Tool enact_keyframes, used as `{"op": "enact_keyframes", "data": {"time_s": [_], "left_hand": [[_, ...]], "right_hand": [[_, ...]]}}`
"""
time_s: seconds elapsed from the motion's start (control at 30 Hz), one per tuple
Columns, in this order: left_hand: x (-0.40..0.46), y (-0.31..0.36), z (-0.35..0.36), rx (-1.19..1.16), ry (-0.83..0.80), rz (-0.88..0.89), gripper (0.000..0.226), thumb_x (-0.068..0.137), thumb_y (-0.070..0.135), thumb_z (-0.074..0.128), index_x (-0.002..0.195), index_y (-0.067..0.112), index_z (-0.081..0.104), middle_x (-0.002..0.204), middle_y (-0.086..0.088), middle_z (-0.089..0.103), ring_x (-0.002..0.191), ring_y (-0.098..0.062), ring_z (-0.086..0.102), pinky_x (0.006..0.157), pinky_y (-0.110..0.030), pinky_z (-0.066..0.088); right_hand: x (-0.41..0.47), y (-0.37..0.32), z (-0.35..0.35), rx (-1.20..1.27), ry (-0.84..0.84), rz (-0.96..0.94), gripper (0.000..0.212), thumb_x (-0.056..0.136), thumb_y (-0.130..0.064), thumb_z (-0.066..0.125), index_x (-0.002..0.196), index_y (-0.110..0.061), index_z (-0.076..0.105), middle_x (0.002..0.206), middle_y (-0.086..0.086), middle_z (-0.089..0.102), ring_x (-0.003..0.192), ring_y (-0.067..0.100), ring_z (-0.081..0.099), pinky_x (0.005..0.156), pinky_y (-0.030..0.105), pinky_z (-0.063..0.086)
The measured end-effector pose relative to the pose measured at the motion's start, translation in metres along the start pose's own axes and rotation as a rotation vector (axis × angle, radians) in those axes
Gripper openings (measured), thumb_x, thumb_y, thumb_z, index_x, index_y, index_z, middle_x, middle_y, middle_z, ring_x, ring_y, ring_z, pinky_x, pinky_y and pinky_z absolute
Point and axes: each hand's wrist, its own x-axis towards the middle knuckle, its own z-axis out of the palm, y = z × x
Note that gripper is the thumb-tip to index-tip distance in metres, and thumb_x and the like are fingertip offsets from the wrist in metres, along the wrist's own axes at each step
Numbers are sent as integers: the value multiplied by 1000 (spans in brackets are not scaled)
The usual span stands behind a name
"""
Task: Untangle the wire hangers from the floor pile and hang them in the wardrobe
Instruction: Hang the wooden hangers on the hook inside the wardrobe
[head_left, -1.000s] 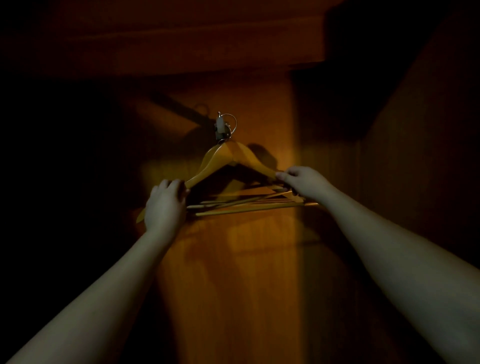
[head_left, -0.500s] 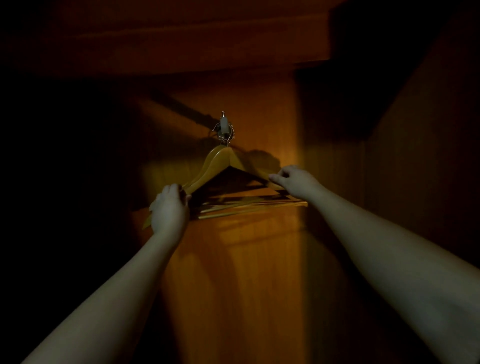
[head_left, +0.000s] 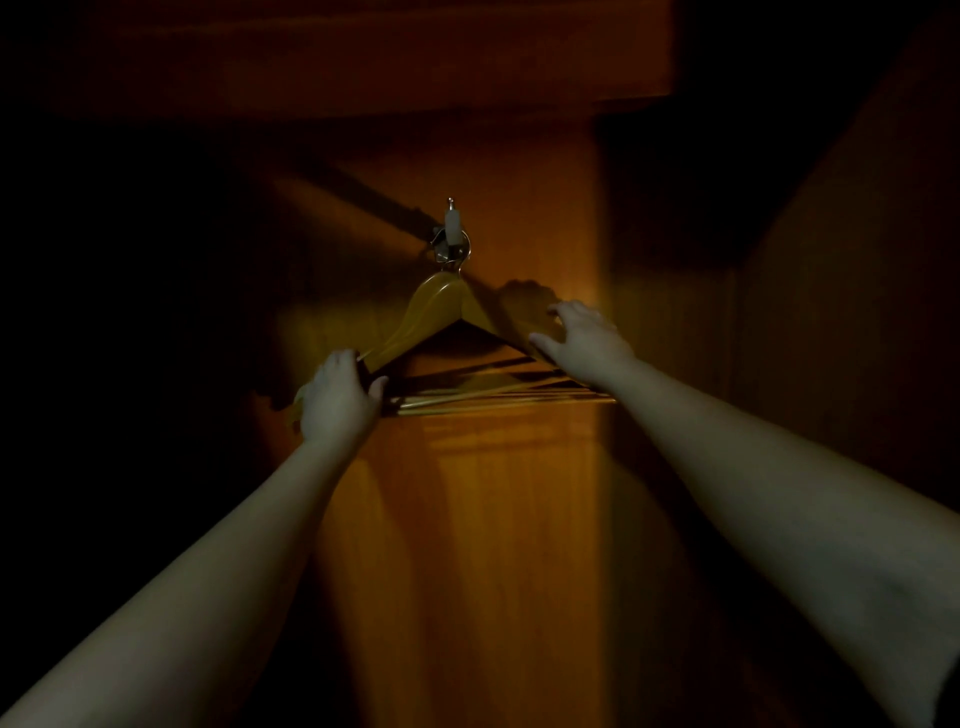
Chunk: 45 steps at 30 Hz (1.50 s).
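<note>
Several wooden hangers (head_left: 426, 317) hang bunched together from a metal hook (head_left: 451, 239) on the wardrobe's back panel (head_left: 498, 519). Their lower bars (head_left: 493, 397) fan out slightly. My left hand (head_left: 337, 400) grips the left shoulder of the bunch, thumb on the inner side. My right hand (head_left: 582, 338) is at the right shoulder with its fingers spread and relaxed, resting against the wood. The right ends of the hangers are hidden behind that hand and wrist.
The wardrobe is dark apart from a lit strip of orange wood in the middle. A shelf or top board (head_left: 363, 62) runs overhead. A side wall (head_left: 857, 312) closes in on the right. The left side is in deep shadow.
The hanger bunch has settled squarer under the hook. My right hand has loosened from a pinch on the right shoulder and its fingers have spread. My left hand keeps its grip.
</note>
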Motion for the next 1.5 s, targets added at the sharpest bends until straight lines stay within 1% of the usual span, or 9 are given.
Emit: {"op": "enact_keyframes", "data": {"time_s": [0.1,0.33,0.57,0.7,0.93,1.13,1.33,1.4,1.5], "left_hand": [[3,-8,3,41,-51,-14,57,92,35,65,138,8,45,133,-13,55,122,-30,54,102,-47,47],[12,-13,5,74,-41,7,28,93,33,59,111,13,53,107,-8,59,97,-26,58,87,-46,52],[14,-23,6,79,-194,24,68,97,60,38,143,10,39,138,-13,50,126,-31,48,103,-50,43],[12,-21,1,54,-237,5,64,103,50,29,152,9,27,153,-14,38,140,-31,36,113,-51,33],[1,-4,-7,135,-198,-25,55,105,45,28,146,10,37,147,-13,42,138,-31,38,112,-52,30],[-11,19,-18,127,-74,-62,51,104,42,33,142,10,42,145,-13,44,137,-30,37,113,-50,29],[-48,38,-33,77,-37,-84,43,103,39,40,134,11,51,138,-12,49,130,-31,41,110,-48,33],[-65,39,-40,-40,-195,-117,40,102,36,43,133,12,53,132,-12,55,120,-29,53,103,-46,44],[-98,43,-56,-251,-403,-166,34,102,31,46,131,15,56,109,-11,65,78,-22,62,67,-35,51]], "right_hand": [[-1,2,5,11,-99,36,72,95,-61,42,151,-19,29,155,6,33,138,28,36,110,43,36],[-5,-1,7,-66,-137,11,68,97,-59,39,152,-20,30,151,8,40,131,29,44,99,36,40],[-1,3,0,-20,-264,22,65,101,-55,27,155,-18,21,160,9,24,145,29,26,114,41,24],[3,3,1,-45,-286,36,68,101,-57,28,155,-17,20,160,10,22,146,29,24,118,44,21],[5,0,-2,-52,-301,46,68,100,-58,32,154,-18,21,159,10,24,144,30,28,116,45,26],[-4,-4,-17,-88,-238,1,65,99,-54,38,153,-20,24,159,8,25,143,29,28,116,45,23],[-40,-1,-30,-38,-16,-25,44,97,-40,47,135,-17,48,135,10,46,127,30,41,104,42,34],[-62,-4,-35,11,-99,-18,38,99,-36,47,129,-15,54,129,11,52,116,30,51,92,37,41],[-106,-10,-39,-8,-339,-6,37,100,-38,47,129,-18,59,130,9,57,114,28,53,84,31,40]]}}
